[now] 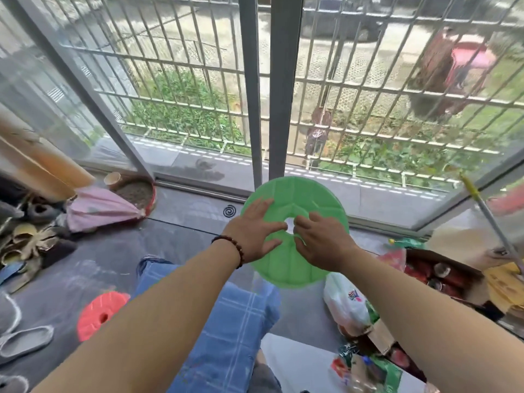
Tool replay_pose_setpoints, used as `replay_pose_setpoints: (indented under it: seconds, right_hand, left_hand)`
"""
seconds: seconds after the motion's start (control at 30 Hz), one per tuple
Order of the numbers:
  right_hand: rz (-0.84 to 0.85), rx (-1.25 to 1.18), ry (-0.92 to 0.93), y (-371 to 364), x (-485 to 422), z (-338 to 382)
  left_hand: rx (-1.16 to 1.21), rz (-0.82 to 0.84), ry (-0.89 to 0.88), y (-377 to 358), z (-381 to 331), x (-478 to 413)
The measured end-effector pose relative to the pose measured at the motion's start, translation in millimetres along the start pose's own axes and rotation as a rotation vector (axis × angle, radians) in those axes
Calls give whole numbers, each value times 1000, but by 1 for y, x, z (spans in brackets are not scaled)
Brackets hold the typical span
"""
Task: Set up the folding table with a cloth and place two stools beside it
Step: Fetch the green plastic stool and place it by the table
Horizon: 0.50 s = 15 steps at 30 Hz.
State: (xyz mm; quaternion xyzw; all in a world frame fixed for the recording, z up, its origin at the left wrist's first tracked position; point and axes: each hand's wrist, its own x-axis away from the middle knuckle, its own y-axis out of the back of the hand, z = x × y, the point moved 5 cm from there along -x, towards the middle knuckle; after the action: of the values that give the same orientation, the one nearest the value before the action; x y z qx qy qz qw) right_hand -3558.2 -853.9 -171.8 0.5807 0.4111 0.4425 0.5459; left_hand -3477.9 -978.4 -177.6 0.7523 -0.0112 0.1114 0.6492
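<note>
A round green collapsible stool [295,194], flattened into a disc with a hole in its middle, is held up in front of the window. My left hand [255,231] lies flat on its left half, fingers spread, a bead bracelet on the wrist. My right hand [320,239] presses on the right half, fingertips at the centre hole. A second flattened stool [99,313], red, lies on the dark floor at lower left. A blue checked cloth [226,321] lies spread below my arms. The folding table itself is hidden under it, if present.
A barred sliding window [261,95] fills the back. A folded pink umbrella [102,208], a basin [139,191] and shoes [25,242] crowd the left. Bags and boxes [425,279] pile up on the right, with a slipper [25,341] at lower left.
</note>
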Motion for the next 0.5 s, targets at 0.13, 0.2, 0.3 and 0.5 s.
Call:
replay_pose_setpoints:
  seconds: [0.13, 0.2, 0.3, 0.5]
  right_hand:
    - [-16, 26, 24, -6, -52, 4]
    - [-17, 31, 40, -10, -73, 7]
    - [-19, 28, 38, -28, -102, 8]
    - [70, 22, 87, -89, -160, 13]
  left_hand:
    - [-41, -33, 1, 1, 46, -18]
    - [-56, -34, 8, -6, 67, -26]
    - [-52, 10, 35, -23, 95, -40]
    - [-19, 67, 83, -75, 150, -64]
